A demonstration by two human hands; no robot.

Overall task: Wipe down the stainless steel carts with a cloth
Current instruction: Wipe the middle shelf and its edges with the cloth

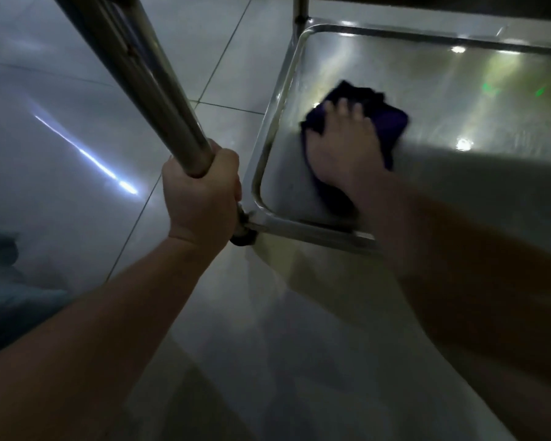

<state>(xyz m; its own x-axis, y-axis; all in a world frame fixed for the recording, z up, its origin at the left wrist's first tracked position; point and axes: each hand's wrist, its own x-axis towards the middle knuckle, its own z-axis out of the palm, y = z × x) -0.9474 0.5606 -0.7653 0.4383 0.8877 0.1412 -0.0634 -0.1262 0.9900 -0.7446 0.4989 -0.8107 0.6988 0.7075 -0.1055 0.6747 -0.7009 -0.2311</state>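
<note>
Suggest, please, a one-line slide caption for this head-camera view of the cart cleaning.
Left hand grips the cart's upright post while the right hand presses a dark cloth flat on the lower steel shelf.

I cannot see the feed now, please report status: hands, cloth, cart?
Left hand grips the cart's steel upright tube. Right hand presses dark purple cloth flat on the lower stainless shelf. Nothing in the way.
</note>
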